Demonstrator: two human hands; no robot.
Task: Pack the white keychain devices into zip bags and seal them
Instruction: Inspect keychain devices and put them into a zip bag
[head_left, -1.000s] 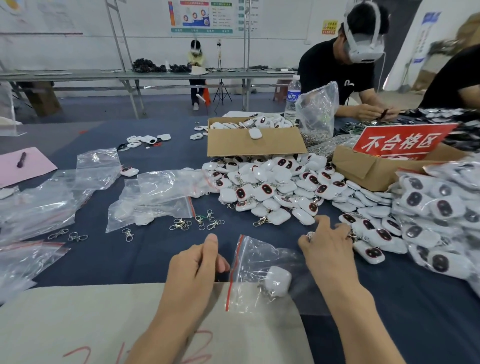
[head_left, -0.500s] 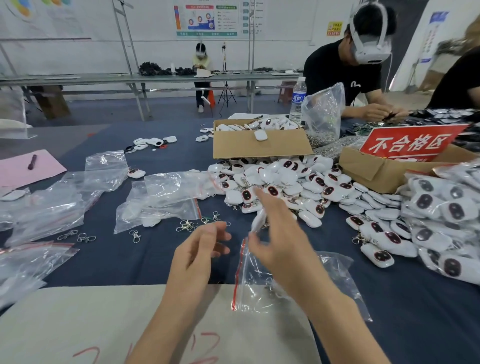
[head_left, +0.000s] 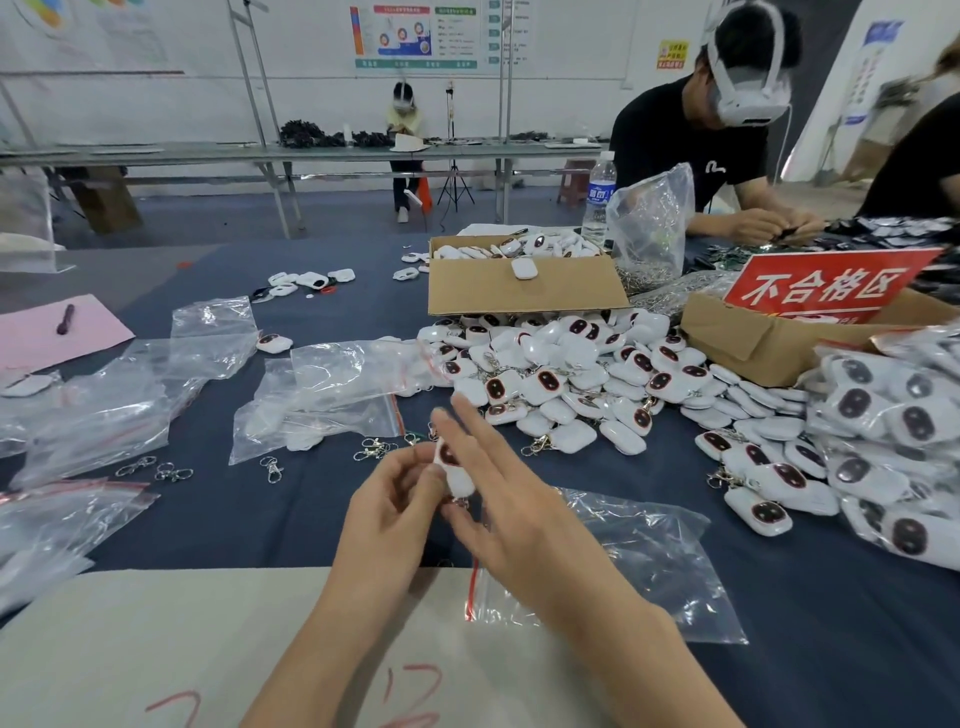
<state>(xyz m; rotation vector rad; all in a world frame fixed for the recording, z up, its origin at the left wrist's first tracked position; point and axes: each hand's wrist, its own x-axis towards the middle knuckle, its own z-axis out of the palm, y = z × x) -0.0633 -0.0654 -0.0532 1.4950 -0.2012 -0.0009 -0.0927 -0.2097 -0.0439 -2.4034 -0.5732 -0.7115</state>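
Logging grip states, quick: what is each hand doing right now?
Left hand: pinches the white rounded plastic keychain device with a dark oval face.
Right hand: open, fingers straight beside that device.

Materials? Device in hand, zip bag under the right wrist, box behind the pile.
Keychain device: likely glossy white plastic, dark shiny face; shell catches light. Zip bag: thin clear plastic film, crinkled and glinting, red seal strip. Box: brown matte cardboard, probably corrugated; folded flaps.
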